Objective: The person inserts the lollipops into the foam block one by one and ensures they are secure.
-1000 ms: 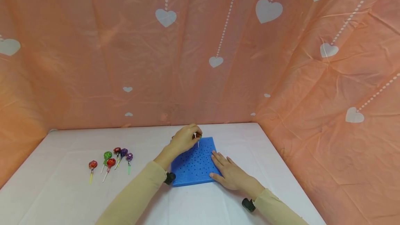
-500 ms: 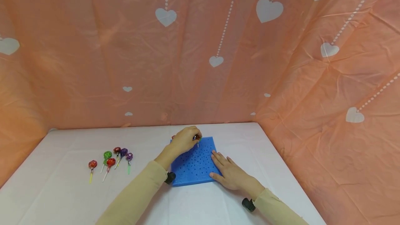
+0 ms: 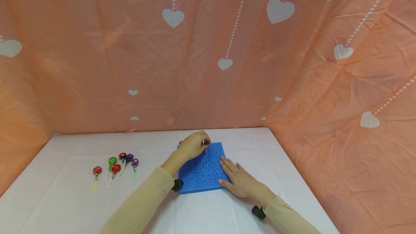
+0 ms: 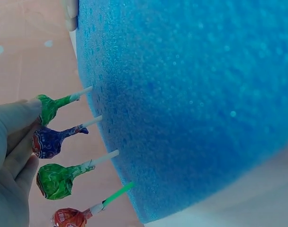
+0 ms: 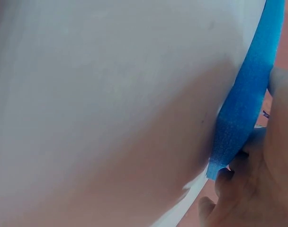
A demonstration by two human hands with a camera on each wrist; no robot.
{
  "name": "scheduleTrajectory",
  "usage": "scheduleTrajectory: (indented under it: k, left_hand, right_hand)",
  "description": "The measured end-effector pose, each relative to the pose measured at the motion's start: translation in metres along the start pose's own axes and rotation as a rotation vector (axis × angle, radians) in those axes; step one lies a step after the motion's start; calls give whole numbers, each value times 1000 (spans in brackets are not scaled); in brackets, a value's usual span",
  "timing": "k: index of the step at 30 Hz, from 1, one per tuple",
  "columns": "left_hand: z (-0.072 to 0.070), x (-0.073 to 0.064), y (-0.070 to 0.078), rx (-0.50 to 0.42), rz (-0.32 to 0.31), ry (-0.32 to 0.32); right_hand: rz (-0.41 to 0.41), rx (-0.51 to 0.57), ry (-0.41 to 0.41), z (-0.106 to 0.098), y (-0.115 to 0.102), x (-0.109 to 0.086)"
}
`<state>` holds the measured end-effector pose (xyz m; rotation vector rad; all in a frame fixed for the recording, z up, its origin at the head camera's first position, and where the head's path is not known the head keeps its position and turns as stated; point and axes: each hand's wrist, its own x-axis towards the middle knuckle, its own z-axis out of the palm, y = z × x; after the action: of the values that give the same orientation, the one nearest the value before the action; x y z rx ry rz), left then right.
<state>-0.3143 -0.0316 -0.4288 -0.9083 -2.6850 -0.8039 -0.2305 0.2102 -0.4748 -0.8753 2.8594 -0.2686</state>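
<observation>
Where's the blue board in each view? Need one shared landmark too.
Head: the blue board sits low in the middle, its upper left part behind the left hand.
Left wrist: the blue board fills most of the centre and right.
Right wrist: the blue board is a narrow slanting band towards the right edge.
Shared landmark: the right hand at its edge; only fingertips show in left wrist.

Lollipops, blue foam on table

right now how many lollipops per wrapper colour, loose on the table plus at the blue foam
Red lollipops: 4 (3 loose, 1 at the foam)
Green lollipops: 3 (1 loose, 2 at the foam)
Purple lollipops: 3 (2 loose, 1 at the foam)
Total: 10 in view
</observation>
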Motion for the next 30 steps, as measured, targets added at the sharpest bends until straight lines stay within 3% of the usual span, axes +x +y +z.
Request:
scheduleTrajectory:
  k: [6,12,20,30]
  left_hand:
    - [0,-2,-1,20,-3,37]
    - [-5,-10,-1,-10,-25,114]
    - [-23,-24,-5,-78,-85,212]
    - [-46,-51,-24,-36,-132,301]
  right_hand:
    - [-6,5,-3,0,0,0]
    - [-6,-1,2,1,1,1]
    - [9,24,3,1,0,0]
    - [4,27,-14,-1,-1,-1]
